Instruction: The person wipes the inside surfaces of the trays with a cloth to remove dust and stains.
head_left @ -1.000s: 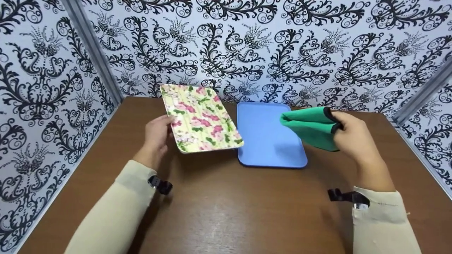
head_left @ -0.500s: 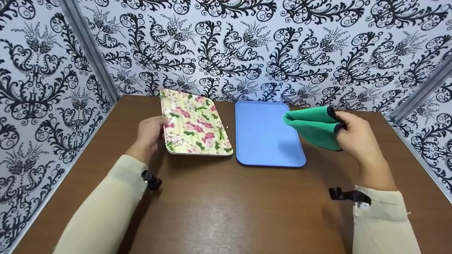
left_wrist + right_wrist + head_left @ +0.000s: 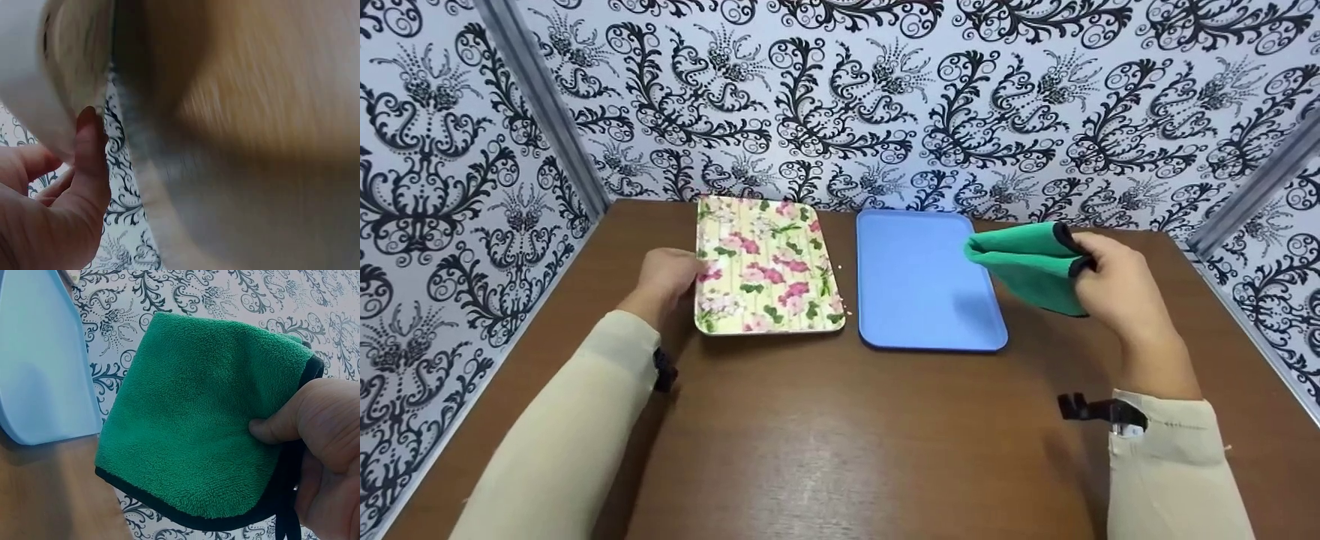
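Rising behind everything, the wall [image 3: 840, 97] has black swirls on white. In front of it spreads the brown table [image 3: 825, 435]. The blue tray [image 3: 926, 277] lies flat near the table's back. Just left of it is the flower tray [image 3: 765, 277], with a thin strip of table between them. I cannot tell if all of it touches the table. Next in size is the green cloth [image 3: 1027, 262], folded, with black trim, up in the air by the blue tray's right edge. The left hand [image 3: 669, 271] grips the flower tray's left edge, fingers bent close on it. The right hand [image 3: 1117, 281] pinches the cloth's black edge between thumb and bent fingers. Smallest are the white bits [image 3: 848, 313] between the trays.

The flower tray might slip or tip, I think, because one hand has it by one edge. Pushed right, it could bump the blue tray or trap bits under it. A loose pinch could drop the cloth.

The left wrist view, though blurry, shows the finger ends at the flower tray's edge, which the head view hides. The right wrist view shows the thumb pressed on the fuzzy cloth. Only the head view shows the bits clearly.
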{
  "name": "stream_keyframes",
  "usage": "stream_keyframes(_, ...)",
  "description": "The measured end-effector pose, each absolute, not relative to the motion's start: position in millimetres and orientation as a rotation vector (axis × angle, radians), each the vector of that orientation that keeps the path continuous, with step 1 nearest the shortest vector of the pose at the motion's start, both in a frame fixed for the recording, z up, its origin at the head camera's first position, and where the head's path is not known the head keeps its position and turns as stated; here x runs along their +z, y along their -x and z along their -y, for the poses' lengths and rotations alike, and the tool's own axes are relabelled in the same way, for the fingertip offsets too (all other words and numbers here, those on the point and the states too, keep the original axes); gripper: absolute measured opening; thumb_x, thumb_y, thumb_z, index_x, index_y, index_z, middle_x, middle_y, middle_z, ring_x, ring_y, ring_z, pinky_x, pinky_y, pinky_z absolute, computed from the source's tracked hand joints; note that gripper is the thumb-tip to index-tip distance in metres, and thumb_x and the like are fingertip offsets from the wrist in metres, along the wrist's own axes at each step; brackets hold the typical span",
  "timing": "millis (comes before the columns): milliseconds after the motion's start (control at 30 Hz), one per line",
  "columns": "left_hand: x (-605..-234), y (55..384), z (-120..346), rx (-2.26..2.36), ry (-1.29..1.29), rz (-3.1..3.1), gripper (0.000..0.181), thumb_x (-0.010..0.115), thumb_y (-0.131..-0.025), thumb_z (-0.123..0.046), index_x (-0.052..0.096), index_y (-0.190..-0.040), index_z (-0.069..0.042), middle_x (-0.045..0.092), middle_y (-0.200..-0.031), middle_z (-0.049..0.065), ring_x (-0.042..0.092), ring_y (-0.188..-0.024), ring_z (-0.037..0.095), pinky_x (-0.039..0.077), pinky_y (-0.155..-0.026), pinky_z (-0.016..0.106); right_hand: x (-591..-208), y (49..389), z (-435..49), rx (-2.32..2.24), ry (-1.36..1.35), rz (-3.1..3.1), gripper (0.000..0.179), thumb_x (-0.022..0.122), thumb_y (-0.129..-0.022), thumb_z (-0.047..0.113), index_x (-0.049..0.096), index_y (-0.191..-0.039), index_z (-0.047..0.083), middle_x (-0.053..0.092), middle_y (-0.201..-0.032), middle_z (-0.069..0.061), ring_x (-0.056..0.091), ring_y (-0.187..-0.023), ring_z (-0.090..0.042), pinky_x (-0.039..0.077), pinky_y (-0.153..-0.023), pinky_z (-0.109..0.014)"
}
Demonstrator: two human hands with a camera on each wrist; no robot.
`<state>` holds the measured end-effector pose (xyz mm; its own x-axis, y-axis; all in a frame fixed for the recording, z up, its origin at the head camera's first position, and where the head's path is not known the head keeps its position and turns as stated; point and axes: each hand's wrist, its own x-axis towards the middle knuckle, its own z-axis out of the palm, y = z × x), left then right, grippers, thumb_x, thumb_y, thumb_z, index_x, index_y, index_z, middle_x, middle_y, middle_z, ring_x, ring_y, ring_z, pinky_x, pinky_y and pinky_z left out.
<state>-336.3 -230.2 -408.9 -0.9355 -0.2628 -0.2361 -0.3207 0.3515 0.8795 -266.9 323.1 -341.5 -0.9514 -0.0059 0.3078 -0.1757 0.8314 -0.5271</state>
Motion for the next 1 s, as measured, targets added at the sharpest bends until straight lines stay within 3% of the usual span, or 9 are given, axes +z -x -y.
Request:
stream_keyframes(267, -409, 337, 238, 1.255, 0.503, -2.74, 0.032, 0.06, -0.089, -0.009, 0.073, -0.115, 0.005, 0.066, -0.127, 0.022, 0.055, -0.097, 0.028, 0.046, -0.071, 0.026, -349, 273, -331, 0.793, -0.145, 2.7, 0.045, 0.044, -0.096, -0.007, 0.064, -0.135, 0.005, 0.063, -0.135, -0.028, 0.058, -0.12, -0.048, 0.045, -0.104, -0.066)
stream_keyframes(400, -411, 338, 242, 1.107, 0.52, -2.784, 0.035, 0.061, -0.091, -0.014, 0.074, -0.119, 0.003, 0.067, -0.133, 0.024, 0.057, -0.102, 0.029, 0.047, -0.077, 0.027, -358, 280, -335, 0.769, -0.179, 2.672, 0.047, 0.047, -0.093, -0.011, 0.063, -0.136, 0.001, 0.061, -0.136, -0.029, 0.056, -0.125, -0.052, 0.041, -0.108, -0.067)
stream_keyframes(533, -415, 339, 243, 1.114, 0.568, -2.744, 0.035, 0.061, -0.094, -0.016, 0.072, -0.121, 0.003, 0.066, -0.132, 0.024, 0.057, -0.101, 0.029, 0.048, -0.074, 0.028, -365, 284, -339, 0.775, -0.163, 2.664, 0.047, 0.048, -0.093, -0.012, 0.063, -0.136, 0.0, 0.06, -0.137, -0.029, 0.054, -0.128, -0.052, 0.04, -0.11, -0.068)
stream_keyframes(633, -418, 339, 245, 1.149, 0.58, -2.744, 0.029, 0.062, -0.092, -0.012, 0.073, -0.115, 0.002, 0.066, -0.121, 0.02, 0.058, -0.094, 0.028, 0.048, -0.067, 0.027, -367, 287, -341, 0.79, -0.139, 2.645, 0.047, 0.048, -0.092, -0.013, 0.063, -0.135, 0.0, 0.06, -0.137, -0.029, 0.054, -0.128, -0.051, 0.04, -0.111, -0.067)
stream_keyframes(833, -425, 344, 251, 1.137, 0.557, -2.781, 0.01, 0.06, -0.084, -0.002, 0.07, -0.084, -0.002, 0.061, -0.078, 0.008, 0.055, -0.069, 0.023, 0.043, -0.052, 0.027, -372, 290, -344, 0.801, -0.1, 2.619, 0.048, 0.048, -0.092, -0.013, 0.064, -0.135, 0.0, 0.061, -0.136, -0.028, 0.054, -0.129, -0.05, 0.04, -0.111, -0.066)
stream_keyframes(1000, -425, 343, 251, 1.062, 0.506, -2.844, 0.006, 0.065, -0.079, -0.002, 0.07, -0.076, -0.004, 0.064, -0.075, 0.007, 0.055, -0.07, 0.025, 0.044, -0.054, 0.027, -372, 289, -344, 0.815, -0.077, 2.637, 0.047, 0.048, -0.094, -0.011, 0.063, -0.137, 0.001, 0.06, -0.138, -0.027, 0.053, -0.131, -0.05, 0.04, -0.112, -0.066)
